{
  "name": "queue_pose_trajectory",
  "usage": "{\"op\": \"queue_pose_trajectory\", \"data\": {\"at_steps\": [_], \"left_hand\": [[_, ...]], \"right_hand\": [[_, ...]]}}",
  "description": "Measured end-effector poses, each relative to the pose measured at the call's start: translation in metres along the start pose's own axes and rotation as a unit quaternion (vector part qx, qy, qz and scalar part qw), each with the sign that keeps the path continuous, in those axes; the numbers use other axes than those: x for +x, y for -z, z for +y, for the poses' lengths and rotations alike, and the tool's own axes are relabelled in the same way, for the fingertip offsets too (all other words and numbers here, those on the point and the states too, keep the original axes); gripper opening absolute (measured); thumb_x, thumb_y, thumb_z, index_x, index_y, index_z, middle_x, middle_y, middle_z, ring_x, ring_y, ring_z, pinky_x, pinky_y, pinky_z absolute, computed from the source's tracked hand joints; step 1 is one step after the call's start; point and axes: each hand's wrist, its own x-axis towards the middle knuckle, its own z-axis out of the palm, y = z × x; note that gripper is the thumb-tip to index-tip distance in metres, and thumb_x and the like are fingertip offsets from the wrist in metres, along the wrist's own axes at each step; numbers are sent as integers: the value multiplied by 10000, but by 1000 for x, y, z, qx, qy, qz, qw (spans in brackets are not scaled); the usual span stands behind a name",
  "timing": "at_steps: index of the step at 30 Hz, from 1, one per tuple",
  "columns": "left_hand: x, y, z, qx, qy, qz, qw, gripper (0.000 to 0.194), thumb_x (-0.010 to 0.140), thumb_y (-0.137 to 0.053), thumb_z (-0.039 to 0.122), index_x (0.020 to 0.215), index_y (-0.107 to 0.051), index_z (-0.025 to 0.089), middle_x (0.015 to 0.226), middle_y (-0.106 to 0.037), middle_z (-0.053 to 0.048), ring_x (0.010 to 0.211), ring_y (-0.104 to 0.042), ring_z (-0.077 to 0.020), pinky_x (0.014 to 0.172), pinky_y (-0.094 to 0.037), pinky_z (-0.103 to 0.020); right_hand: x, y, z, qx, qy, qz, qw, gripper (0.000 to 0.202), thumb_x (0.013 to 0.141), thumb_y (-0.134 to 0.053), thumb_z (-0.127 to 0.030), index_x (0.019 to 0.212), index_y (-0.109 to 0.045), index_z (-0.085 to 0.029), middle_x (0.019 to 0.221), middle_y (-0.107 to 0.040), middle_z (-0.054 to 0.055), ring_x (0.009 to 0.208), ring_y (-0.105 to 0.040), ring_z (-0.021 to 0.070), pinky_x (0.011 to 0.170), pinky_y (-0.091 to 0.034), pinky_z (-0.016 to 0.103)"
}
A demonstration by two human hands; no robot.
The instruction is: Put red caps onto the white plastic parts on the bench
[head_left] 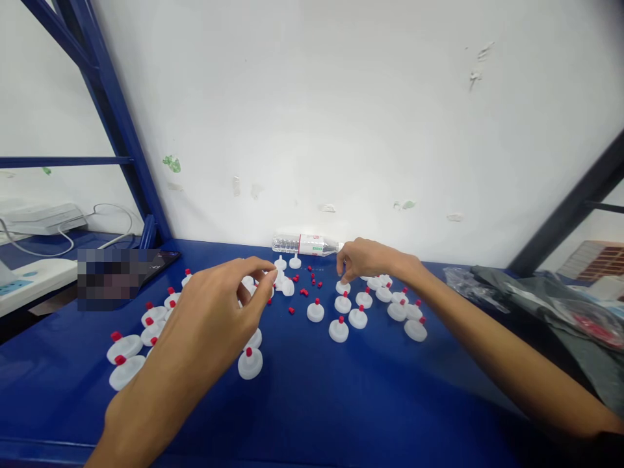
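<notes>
My left hand (221,302) hovers over the left-middle of the blue table, thumb and index finger brought together in a pinch. Whatever may be between those fingertips is too small to make out. Just behind them stand several bare white nozzle lids (288,286) without red tips. Over at the right, the fingers of my right hand (363,259) point down and close around the top of a white nozzle lid (342,287) resting on the table; its tip is hidden by them. Small red caps (304,292) lie loose between my hands.
Red-capped white lids (250,364) stand in groups left, centre and right (357,317). A clear plastic bottle (307,244) lies against the wall. At the left are a phone (166,260) and a power strip (36,276); at the right, dark cloth and plastic bags (526,312).
</notes>
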Motion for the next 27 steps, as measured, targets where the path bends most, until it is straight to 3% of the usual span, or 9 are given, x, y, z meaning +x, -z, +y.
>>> {"op": "queue_pose_trajectory", "data": {"at_steps": [4, 6, 9, 12, 17, 19, 21, 24, 27], "left_hand": [[1, 0, 0, -4, 1, 3, 1000, 294, 948, -544, 479, 998, -767, 294, 871, -791, 32, 637, -660, -190, 613, -457, -324], [1, 1, -1, -3, 3, 1, 1000, 296, 948, -546, 479, 1002, -770, 294, 829, -784, 29, 632, -657, -194, 617, -454, -326], [1, 2, -2, 0, -1, -3, 1000, 308, 956, -537, 471, 1015, -772, 281, 846, -788, 15, 650, -668, -201, 629, -449, -331], [1, 3, -4, -3, -4, -5, 1000, 325, 964, -523, 468, 1031, -768, 265, 880, -795, -2, 665, -678, -208, 635, -445, -335], [3, 5, -7, 3, 5, -18, 1000, 355, 972, -499, 483, 1035, -771, 263, 820, -784, -7, 675, -692, -224, 654, -450, -343], [3, 4, -7, 8, 11, -18, 1000, 378, 976, -487, 491, 1095, -762, 261, 855, -790, -16, 692, -705, -233, 669, -456, -351], [2, 2, -6, 5, 18, -26, 999, 431, 973, -485, 519, 1225, -718, 259, 912, -796, -28, 698, -715, -240, 682, -472, -360], [1, -2, -1, -38, 12, -51, 998, 530, 938, -546, 557, 1378, -622, 272, 954, -798, -25, 660, -719, -228, 675, -502, -355], [3, -4, 5, -89, -8, -71, 993, 478, 908, -602, 528, 1302, -680, 267, 927, -808, -18, 589, -704, -209, 623, -516, -332]], "right_hand": [[2, -3, -7, 0, 17, 88, 996, 253, 835, -772, -441, 927, -782, -206, 884, -780, 67, 755, -695, 216, 608, -452, 301], [5, -9, -17, 26, 76, 133, 988, 271, 877, -730, -461, 976, -777, -213, 910, -782, 57, 782, -700, 206, 657, -465, 299], [12, -25, -42, 56, 166, 149, 973, 335, 914, -689, -501, 1093, -757, -226, 979, -784, 55, 842, -706, 204, 710, -469, 298], [22, -44, -66, 11, 166, 151, 974, 410, 883, -718, -547, 1122, -752, -215, 996, -782, 84, 893, -709, 248, 697, -450, 316], [30, -55, -78, -15, 137, 154, 978, 294, 847, -799, -407, 1047, -765, -194, 976, -784, 89, 891, -713, 254, 669, -433, 304], [23, -48, -74, 38, 138, 160, 977, 279, 859, -781, -411, 1030, -762, -192, 955, -785, 73, 865, -715, 228, 687, -458, 298], [10, -37, -70, 166, 155, 146, 963, 300, 861, -769, -436, 1034, -757, -192, 940, -787, 60, 870, -722, 208, 732, -496, 291], [-14, -25, -69, 370, 188, 81, 906, 344, 848, -767, -465, 1067, -754, -199, 980, -791, 60, 928, -728, 203, 805, -526, 297], [-31, -25, -70, 465, 205, 34, 861, 376, 838, -772, -494, 1081, -758, -207, 989, -788, 58, 943, -720, 202, 824, -522, 309]]}}
